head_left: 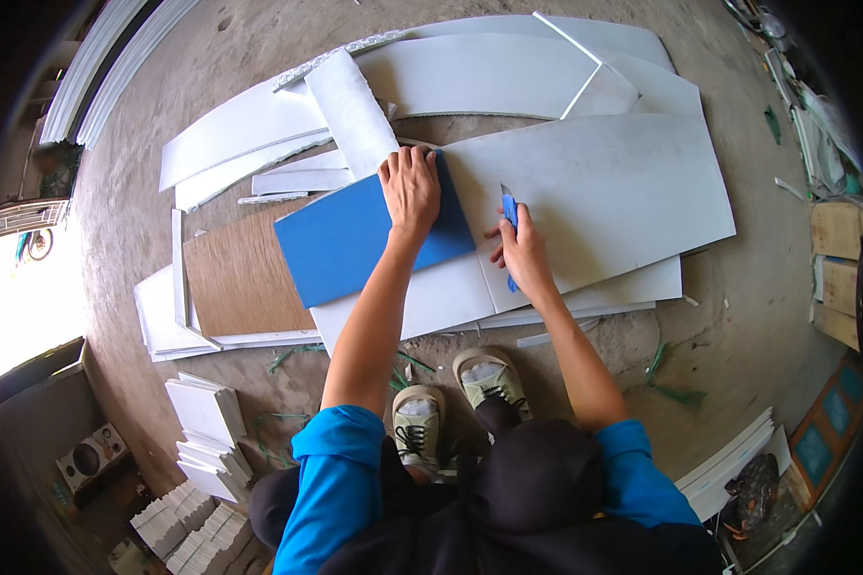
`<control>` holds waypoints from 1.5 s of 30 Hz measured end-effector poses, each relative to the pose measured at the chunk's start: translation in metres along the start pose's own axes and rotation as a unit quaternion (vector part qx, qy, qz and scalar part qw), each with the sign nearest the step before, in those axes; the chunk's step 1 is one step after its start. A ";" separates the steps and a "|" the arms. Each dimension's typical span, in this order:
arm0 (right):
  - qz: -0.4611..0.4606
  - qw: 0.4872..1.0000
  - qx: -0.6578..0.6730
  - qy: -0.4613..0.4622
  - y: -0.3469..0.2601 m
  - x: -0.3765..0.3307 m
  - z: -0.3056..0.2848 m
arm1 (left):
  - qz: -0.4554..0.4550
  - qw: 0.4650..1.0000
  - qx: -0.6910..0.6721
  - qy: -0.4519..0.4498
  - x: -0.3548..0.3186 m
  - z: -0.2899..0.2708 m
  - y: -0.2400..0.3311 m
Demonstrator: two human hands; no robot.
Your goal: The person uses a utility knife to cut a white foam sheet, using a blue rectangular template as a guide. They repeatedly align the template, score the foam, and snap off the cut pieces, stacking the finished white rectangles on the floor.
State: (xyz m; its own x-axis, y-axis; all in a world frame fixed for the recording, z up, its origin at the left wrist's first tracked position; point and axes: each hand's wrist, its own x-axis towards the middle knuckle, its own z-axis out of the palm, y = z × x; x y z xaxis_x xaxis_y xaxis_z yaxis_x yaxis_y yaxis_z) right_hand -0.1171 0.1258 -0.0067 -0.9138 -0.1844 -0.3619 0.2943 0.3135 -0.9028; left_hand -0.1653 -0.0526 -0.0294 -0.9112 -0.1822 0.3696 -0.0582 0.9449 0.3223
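Observation:
My left hand [410,188] presses flat on the right end of a blue rectangular board [345,244] that lies on a large white panel [604,192]. My right hand [520,251] grips a blue utility knife [510,213], its blade tip touching the white panel just right of the blue board's edge. Both forearms reach forward from blue sleeves. My two shoes [455,407] stand on the concrete floor just below the panels.
More white panels and strips [508,67] lie stacked beyond and to the left. A brown wood-grain board [240,283] lies left of the blue board. Small white tile stacks [206,422] sit at lower left, cardboard pieces [839,259] at right, green strapping scraps [666,379] on the floor.

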 end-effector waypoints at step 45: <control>-0.103 0.873 -0.470 -0.083 -0.048 -0.037 -0.003 | -0.079 0.997 0.007 0.007 -0.021 -0.011 0.008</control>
State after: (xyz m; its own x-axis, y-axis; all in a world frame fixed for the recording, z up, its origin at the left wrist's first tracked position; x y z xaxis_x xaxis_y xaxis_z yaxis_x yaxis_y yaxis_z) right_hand -0.0981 0.1203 0.0509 -0.8439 -0.4349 -0.3142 -0.3018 0.8689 -0.3923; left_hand -0.1425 -0.0441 -0.0254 -0.8846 -0.3320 0.3276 -0.2059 0.9082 0.3643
